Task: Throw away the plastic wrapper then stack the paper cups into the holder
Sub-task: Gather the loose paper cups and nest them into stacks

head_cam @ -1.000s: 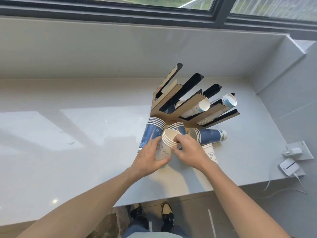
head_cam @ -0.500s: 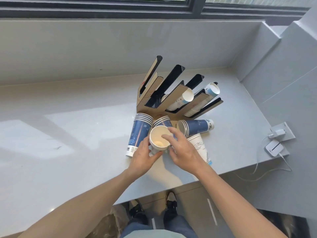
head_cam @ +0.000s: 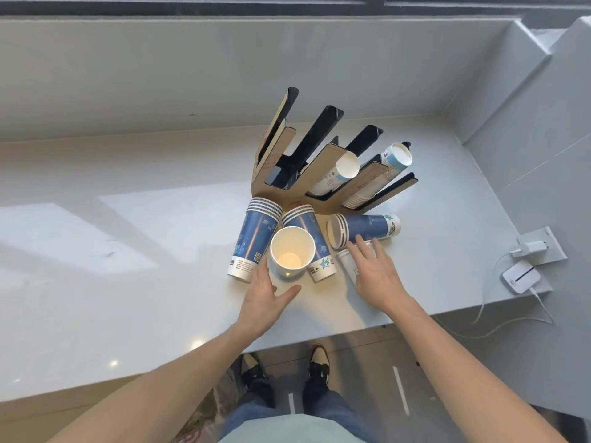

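Since the counter point(head_cam: 112, 251) is slick, everything loose on it can roll or slide. Cup holder point(head_cam: 323, 174) leans back with two stacks already slotted; blue stacks point(head_cam: 256, 238) lie on their sides just in front. Left hand point(head_cam: 265, 298), fingers spread, barely touches the upright cup stack point(head_cam: 292, 252) — a bump tips it. Right hand point(head_cam: 377, 276), fingers apart, rests on the white cups point(head_cam: 348, 265); a sloppy grab could separate them. No wrapper visible.

No text can be read. The leftmost blue cup stack point(head_cam: 252, 241) carries small print and a square code near its base, and the cup holder point(head_cam: 287, 174) bears reddish markings on its panels; all too small and blurred to decipher.
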